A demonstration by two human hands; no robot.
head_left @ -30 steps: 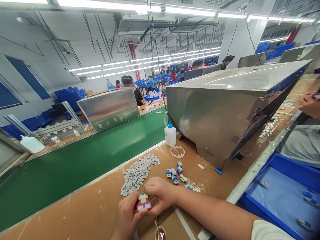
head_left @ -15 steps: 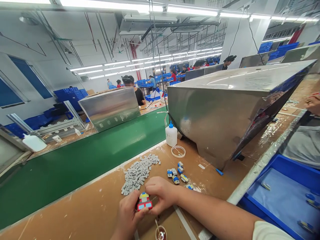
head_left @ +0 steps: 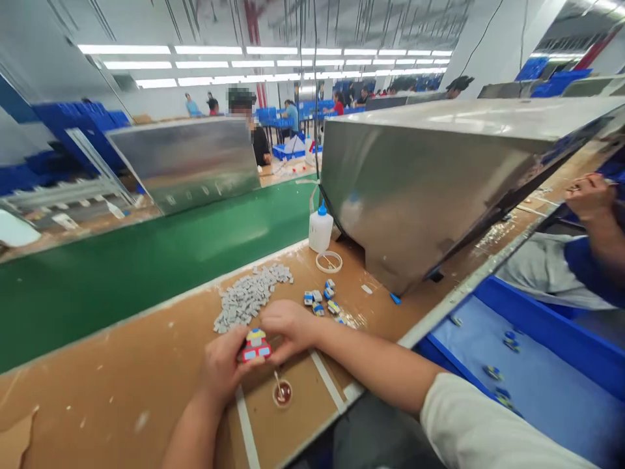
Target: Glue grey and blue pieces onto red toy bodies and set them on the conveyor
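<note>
A small toy car [head_left: 256,346], red with pale blue windows and a yellow and blue top, is held between my two hands above the brown tabletop. My left hand [head_left: 225,362] grips its left side, thumb on top. On the other side, my right hand [head_left: 288,329] has its fingers closed at the toy's right and upper edge; its fingertips are partly hidden. Just below the hands stands a small cup of reddish-brown liquid [head_left: 282,395] with a thin stick [head_left: 277,379] in it. Beyond them lies a pile of small grey pieces [head_left: 251,296].
Several blue, white and yellow small parts [head_left: 318,309] lie right of the pile. Behind them are a white ring [head_left: 329,262] and a blue-capped bottle [head_left: 321,228]. A large metal hood [head_left: 420,195] stands at the right. A blue bin [head_left: 551,326] holds several toys; a co-worker's hand [head_left: 590,194] is beyond it.
The camera view has tilted down and turned right, so the scene sits higher and further left. Both hands still hold the toy car in much the same grip.
</note>
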